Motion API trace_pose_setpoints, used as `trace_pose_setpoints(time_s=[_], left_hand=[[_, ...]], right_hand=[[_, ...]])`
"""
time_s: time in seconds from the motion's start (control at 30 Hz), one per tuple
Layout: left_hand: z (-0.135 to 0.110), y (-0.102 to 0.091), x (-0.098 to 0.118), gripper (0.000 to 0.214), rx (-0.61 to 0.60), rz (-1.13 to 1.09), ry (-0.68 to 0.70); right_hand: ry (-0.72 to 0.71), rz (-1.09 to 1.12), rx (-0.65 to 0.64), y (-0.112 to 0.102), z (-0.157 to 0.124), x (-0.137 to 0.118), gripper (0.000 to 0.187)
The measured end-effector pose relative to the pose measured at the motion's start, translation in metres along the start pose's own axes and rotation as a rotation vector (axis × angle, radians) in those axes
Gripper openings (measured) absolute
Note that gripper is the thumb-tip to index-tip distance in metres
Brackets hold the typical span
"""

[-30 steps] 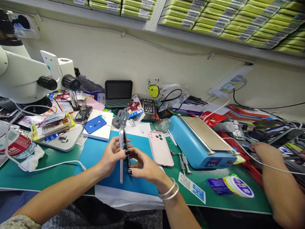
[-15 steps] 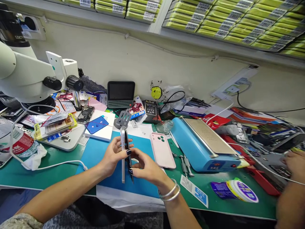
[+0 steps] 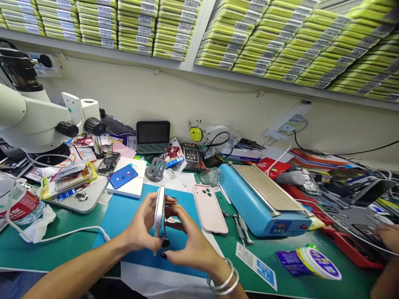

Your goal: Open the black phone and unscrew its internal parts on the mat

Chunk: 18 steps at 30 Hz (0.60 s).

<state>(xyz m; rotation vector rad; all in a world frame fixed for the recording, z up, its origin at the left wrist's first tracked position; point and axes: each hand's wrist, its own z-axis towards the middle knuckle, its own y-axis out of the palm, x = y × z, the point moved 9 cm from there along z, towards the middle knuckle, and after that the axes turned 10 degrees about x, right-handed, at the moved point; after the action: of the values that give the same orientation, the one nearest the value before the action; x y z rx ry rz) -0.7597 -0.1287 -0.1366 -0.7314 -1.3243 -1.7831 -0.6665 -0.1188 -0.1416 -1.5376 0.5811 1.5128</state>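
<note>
Over the blue work mat point(image 3: 115, 220), a phone point(image 3: 159, 220) with a silver-white frame stands upright, edge toward me. My left hand point(image 3: 140, 222) wraps its left side, thumb near the lower edge and fingertips round the far side. A dark thin panel lies along the phone's right side, with a narrow gap between them. My right hand point(image 3: 198, 247) curves round that side, fingers and thumb at the panel; the exact contact is partly hidden. A pink phone case point(image 3: 210, 211) lies right of the hands. Behind to the left, a blue phone back point(image 3: 123, 176) rests on a white box point(image 3: 134, 190).
Right of the case are screwdrivers point(image 3: 241, 229), a blue heating plate machine point(image 3: 246, 201), a card point(image 3: 257, 265) and a purple tub point(image 3: 308, 262). A microscope point(image 3: 34, 118) stands left, beside a white cable point(image 3: 75, 233). Another person's hand point(image 3: 388, 237) is at far right.
The dark panel, tilted away from the phone's frame before, is now nearly flush against it. My hands have closed in around the phone. The view has tipped upward, showing more shelf boxes.
</note>
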Motion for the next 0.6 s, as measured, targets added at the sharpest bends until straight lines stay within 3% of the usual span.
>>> trace_pose_setpoints(time_s=[0.2, 0.6], left_hand=[[0.000, 0.000, -0.002, 0.084, -0.026, 0.043, 0.008], [0.003, -0.008, -0.013, 0.080, 0.004, 0.138, -0.041]], right_hand=[[-0.006, -0.080, 0.026, -0.004, -0.003, 0.007, 0.071], [-0.045, -0.256, 0.220, -0.022, -0.007, 0.015, 0.064]])
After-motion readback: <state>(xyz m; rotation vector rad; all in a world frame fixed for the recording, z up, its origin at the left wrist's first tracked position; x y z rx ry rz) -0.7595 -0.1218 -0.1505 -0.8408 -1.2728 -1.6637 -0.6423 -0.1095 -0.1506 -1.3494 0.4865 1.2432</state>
